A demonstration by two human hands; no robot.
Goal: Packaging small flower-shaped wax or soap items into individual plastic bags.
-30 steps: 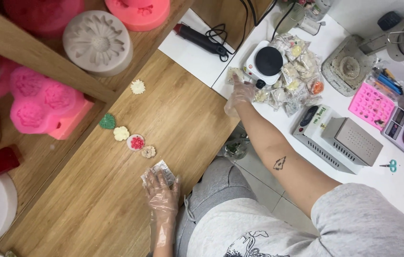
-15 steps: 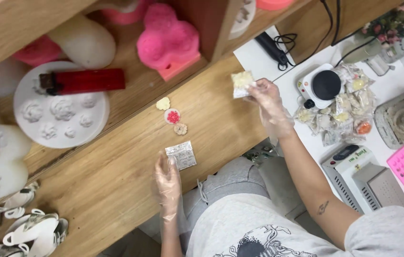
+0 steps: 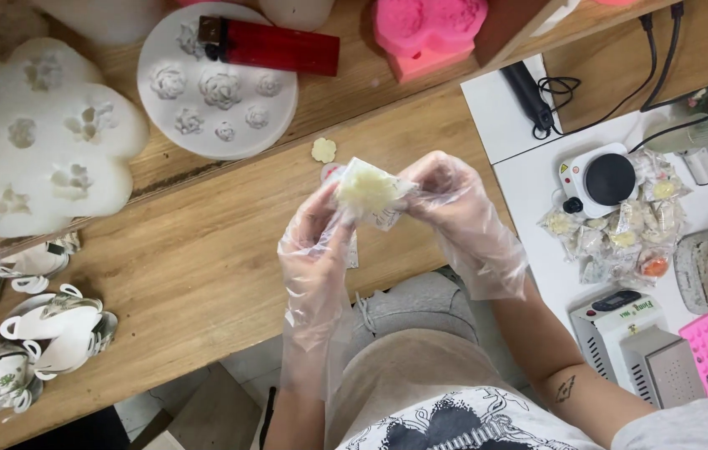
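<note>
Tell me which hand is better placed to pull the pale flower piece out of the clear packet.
Probably the right hand: its fingertips pinch the upper right edge of the clear packet, close to the pale flower piece inside. The left hand cradles the packet from below and the left, so it looks better suited to steadying it.

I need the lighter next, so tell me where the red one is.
In the head view, the red lighter lies at the top centre on the wooden shelf, its end resting on the round white flower mould, left of the pink mould.
</note>
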